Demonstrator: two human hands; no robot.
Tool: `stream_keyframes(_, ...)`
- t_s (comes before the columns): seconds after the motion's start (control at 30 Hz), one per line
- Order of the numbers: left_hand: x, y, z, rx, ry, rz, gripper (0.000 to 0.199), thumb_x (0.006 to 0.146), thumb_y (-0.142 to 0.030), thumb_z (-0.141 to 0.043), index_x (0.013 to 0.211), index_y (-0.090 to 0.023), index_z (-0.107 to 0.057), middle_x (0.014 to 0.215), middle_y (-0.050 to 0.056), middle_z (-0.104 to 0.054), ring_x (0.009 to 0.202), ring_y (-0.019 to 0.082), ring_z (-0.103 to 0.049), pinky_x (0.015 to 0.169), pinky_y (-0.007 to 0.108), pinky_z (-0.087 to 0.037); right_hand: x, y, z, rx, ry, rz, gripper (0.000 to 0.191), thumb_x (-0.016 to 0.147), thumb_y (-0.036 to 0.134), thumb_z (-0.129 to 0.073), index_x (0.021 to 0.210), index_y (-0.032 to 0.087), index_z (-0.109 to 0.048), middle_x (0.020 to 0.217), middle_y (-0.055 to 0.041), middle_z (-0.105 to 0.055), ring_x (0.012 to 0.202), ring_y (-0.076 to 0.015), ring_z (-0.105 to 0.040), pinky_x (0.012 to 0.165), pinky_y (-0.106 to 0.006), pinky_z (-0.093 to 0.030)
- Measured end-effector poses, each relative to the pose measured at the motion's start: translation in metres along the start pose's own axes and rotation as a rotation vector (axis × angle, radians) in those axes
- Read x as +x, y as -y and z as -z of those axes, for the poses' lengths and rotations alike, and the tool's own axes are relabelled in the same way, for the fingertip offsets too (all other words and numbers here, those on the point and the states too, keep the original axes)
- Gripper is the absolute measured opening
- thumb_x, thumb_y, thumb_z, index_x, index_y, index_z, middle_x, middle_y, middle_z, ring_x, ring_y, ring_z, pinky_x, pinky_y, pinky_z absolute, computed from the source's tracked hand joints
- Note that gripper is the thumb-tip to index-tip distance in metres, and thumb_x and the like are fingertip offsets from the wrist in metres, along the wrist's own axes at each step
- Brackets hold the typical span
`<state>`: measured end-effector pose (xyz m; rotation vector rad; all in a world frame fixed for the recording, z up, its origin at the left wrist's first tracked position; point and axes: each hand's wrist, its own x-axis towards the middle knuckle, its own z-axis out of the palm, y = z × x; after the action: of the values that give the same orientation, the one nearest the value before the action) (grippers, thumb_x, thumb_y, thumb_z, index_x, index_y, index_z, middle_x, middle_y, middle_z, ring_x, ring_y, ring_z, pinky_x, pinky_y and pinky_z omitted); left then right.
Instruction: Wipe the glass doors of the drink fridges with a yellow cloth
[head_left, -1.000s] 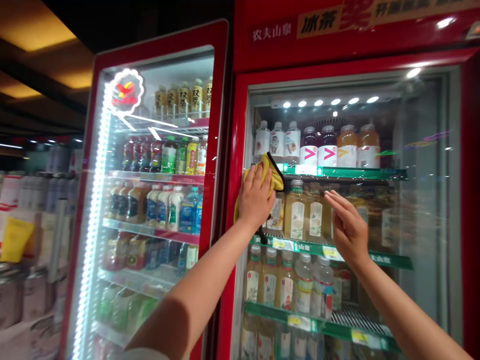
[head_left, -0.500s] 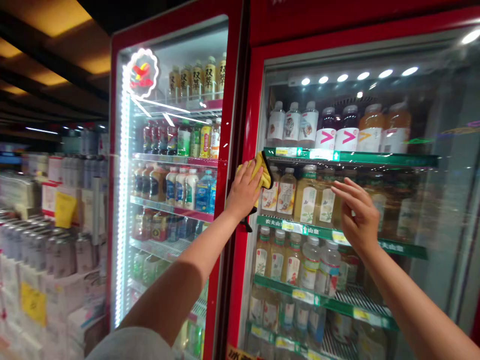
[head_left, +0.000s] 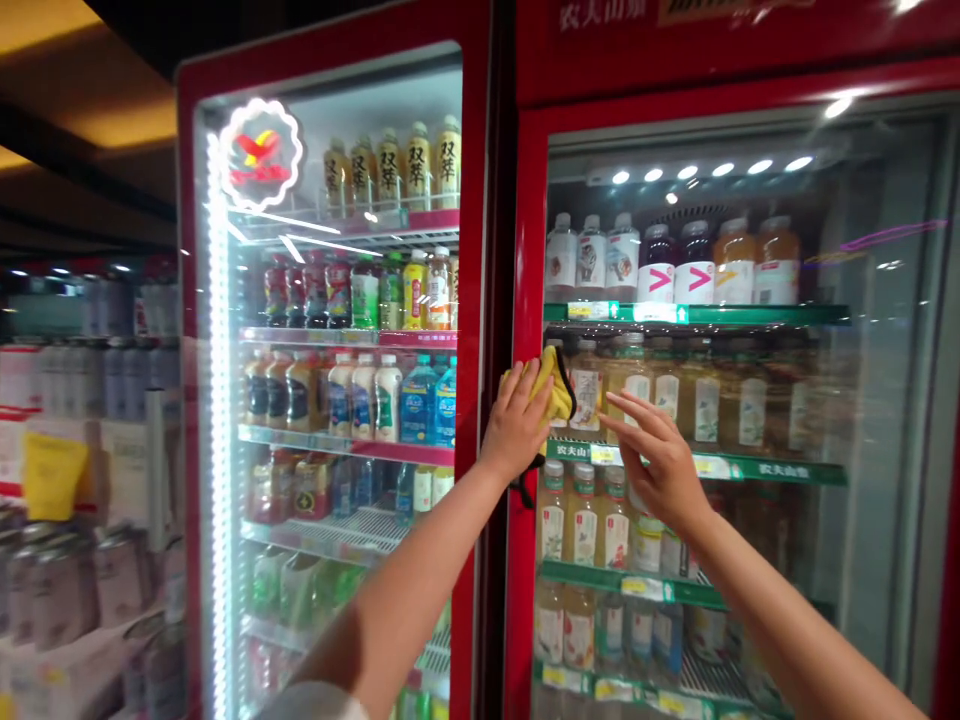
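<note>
Yellow cloth point(head_left: 559, 388) was clamped under my left hand point(head_left: 517, 425) by the red door frame point(head_left: 531, 240), my right hand point(head_left: 664, 470) open beside it.

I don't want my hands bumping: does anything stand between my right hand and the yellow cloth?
Nothing visible stands between the right hand and the near side of the yellow cloth. The left hand covers part of the cloth's far side. The bottle seen in the gap is behind the glass.
</note>
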<state>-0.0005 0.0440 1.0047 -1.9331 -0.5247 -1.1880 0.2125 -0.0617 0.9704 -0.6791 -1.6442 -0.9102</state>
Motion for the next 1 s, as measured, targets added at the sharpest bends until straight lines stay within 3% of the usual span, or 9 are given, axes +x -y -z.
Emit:
stream_keyframes(0.07, -0.015, -0.001, -0.001, -0.012, 0.003, -0.020, 0.059, 0.094, -0.015, -0.053, 0.152, -0.012, -0.042, 0.169, 0.015, -0.022, 0.159, 0.028, -0.008, 0.129, 0.051, -0.028, 0.001, 0.020, -0.014, 0.014, 0.010, -0.013, 0.045, 0.096, 0.009, -0.048, 0.131, 0.030, -0.066, 0.142, -0.0099, -0.064, 0.139, -0.0272, -0.053, 0.107, -0.055, -0.053)
stream_keyframes(0.13, -0.046, 0.002, 0.003, -0.047, 0.057, -0.148, 0.046, 0.094, -0.011, -0.050, 0.140, -0.011, -0.054, 0.166, 0.015, -0.033, 0.158, 0.027, -0.012, 0.127, 0.048, -0.034, -0.002, 0.038, -0.026, 0.023, 0.044, -0.011, 0.045, 0.095, 0.008, -0.048, 0.132, 0.030, -0.065, 0.142, -0.0098, -0.063, 0.139, -0.0276, -0.054, 0.106, -0.055, -0.053)
stream_keyframes(0.2, -0.079, 0.014, 0.012, -0.109, 0.140, -0.321, 0.033, 0.095, -0.011, -0.051, 0.125, -0.012, -0.064, 0.159, 0.013, -0.046, 0.157, 0.025, -0.019, 0.123, 0.043, -0.041, -0.005, 0.055, -0.036, 0.022, 0.072, -0.006, 0.046, 0.095, 0.008, -0.048, 0.132, 0.030, -0.065, 0.141, -0.0094, -0.064, 0.137, -0.0278, -0.055, 0.106, -0.055, -0.053)
stream_keyframes(0.27, -0.103, 0.034, 0.026, -0.145, 0.190, -0.384, 0.028, 0.095, -0.013, -0.054, 0.120, -0.014, -0.066, 0.155, 0.012, -0.051, 0.156, 0.023, -0.024, 0.122, 0.041, -0.043, -0.006, 0.071, -0.045, 0.014, 0.070, -0.017, 0.046, 0.095, 0.009, -0.048, 0.131, 0.031, -0.066, 0.139, -0.0092, -0.065, 0.135, -0.0277, -0.057, 0.104, -0.054, -0.054)
stream_keyframes(0.43, -0.118, 0.089, 0.057, -0.027, 0.203, -0.197, 0.052, 0.094, -0.012, -0.054, 0.146, -0.016, -0.049, 0.165, 0.012, -0.036, 0.158, 0.025, -0.012, 0.128, 0.048, -0.031, 0.004, 0.119, -0.072, 0.029, 0.016, -0.071, 0.044, 0.095, 0.008, -0.048, 0.128, 0.030, -0.067, 0.137, -0.0100, -0.066, 0.126, -0.0262, -0.062, 0.100, -0.051, -0.056)
stream_keyframes(0.6, -0.133, 0.118, 0.063, 0.042, 0.271, -0.132, 0.052, 0.099, -0.013, -0.045, 0.150, -0.019, -0.047, 0.168, 0.008, -0.029, 0.159, 0.024, -0.009, 0.129, 0.046, -0.026, 0.015, 0.164, -0.102, 0.062, 0.074, -0.033, 0.045, 0.095, 0.007, -0.049, 0.131, 0.028, -0.065, 0.138, -0.0108, -0.066, 0.128, -0.0261, -0.062, 0.101, -0.050, -0.056)
stream_keyframes(0.83, -0.166, 0.151, 0.051, 0.109, 0.343, -0.119, 0.055, 0.102, -0.023, -0.044, 0.157, -0.024, -0.038, 0.169, 0.004, -0.026, 0.158, 0.025, -0.015, 0.129, 0.043, -0.026, 0.021, 0.178, -0.123, 0.062, 0.130, 0.014, 0.043, 0.096, 0.010, -0.052, 0.131, 0.030, -0.066, 0.135, -0.0096, -0.068, 0.120, -0.0258, -0.066, 0.096, -0.045, -0.058)
stream_keyframes(1.0, -0.189, 0.195, 0.046, 0.155, 0.336, -0.223, 0.061, 0.099, -0.023, -0.050, 0.158, -0.023, -0.034, 0.171, 0.003, -0.019, 0.159, 0.025, -0.009, 0.131, 0.044, -0.022, 0.014, 0.177, -0.148, 0.106, 0.140, -0.006, 0.046, 0.096, 0.012, -0.055, 0.136, 0.033, -0.063, 0.132, -0.0078, -0.070, 0.115, -0.0241, -0.069, 0.092, -0.038, -0.059)
